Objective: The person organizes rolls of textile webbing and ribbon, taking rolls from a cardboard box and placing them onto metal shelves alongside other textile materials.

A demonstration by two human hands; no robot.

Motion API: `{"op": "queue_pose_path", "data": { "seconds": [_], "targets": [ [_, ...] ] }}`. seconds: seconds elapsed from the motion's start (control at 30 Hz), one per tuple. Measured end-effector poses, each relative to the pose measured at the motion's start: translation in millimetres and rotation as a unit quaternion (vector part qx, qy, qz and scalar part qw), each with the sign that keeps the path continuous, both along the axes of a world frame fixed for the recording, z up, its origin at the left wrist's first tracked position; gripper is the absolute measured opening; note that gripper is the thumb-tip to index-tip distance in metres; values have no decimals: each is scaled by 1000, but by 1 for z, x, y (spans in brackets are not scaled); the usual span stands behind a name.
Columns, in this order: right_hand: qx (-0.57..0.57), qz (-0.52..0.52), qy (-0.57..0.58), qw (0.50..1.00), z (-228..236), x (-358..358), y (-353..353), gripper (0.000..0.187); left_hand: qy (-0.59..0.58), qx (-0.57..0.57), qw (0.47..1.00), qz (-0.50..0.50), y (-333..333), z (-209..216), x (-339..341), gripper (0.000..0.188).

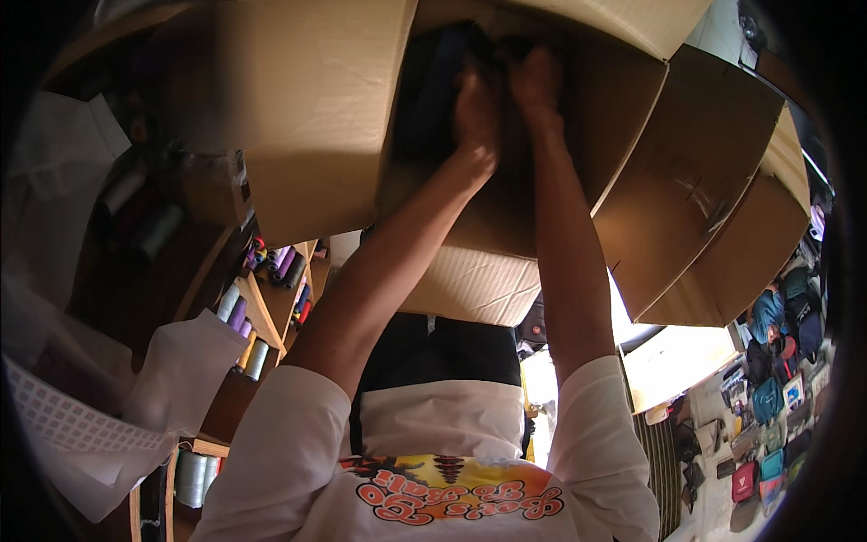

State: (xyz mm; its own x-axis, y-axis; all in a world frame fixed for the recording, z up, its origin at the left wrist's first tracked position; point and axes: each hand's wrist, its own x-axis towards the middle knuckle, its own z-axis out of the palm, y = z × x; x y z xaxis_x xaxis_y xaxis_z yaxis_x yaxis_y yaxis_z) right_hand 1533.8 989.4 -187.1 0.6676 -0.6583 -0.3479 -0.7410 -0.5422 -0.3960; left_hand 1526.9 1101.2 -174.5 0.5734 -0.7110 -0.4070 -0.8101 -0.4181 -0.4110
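Note:
Both my arms reach forward into a large open cardboard box [316, 108]. Inside, against its shadowed left part, is a dark navy, soft-looking item [432, 95] whose kind I cannot make out. My left hand [476, 108] is closed at the item's right side, with its fingers curled around an edge of it. Close by on the right, my right hand [536, 81] is also closed, its fingertips at a dark part lost in the shadow. What lies deeper in the box is too dark to tell.
A box flap [479, 285] hangs toward me below my forearms. To the right stands another open cardboard box [695, 190]. Thread spools [239, 321] fill wooden shelves on the left, near a white perforated basket [81, 420]. Several bags and pouches [768, 397] lie at the far right.

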Motion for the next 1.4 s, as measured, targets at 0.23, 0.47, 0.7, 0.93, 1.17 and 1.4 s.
{"op": "queue_pose_path", "data": {
  "seconds": [0.23, 0.47, 0.7, 0.93, 1.17, 1.4],
  "targets": [
    [165, -87, -33, 982, 38, -9, 5, 49, 154, -167, 964, 138, -2, 1, 0, 28],
    [137, -188, -134, 963, 103, -29, 24, 58, 380, -318, 842, 216, 28, 18, 35, 35],
    [281, -151, -333, 887, 244, -86, 41, 48, 530, -444, 634, 345, 45, 175, 53, 45],
    [306, -298, -370, 825, 352, -165, 83, 50, 714, -462, 421, 317, 80, 283, 37, 49],
    [346, -448, -461, 683, 408, -279, 113, 42, 767, -399, 443, 238, 64, 398, -40, 49],
    [229, -517, -562, 603, 431, -463, 127, 34, 836, -252, 478, 97, -4, 430, -221, 47]
  ]
}}
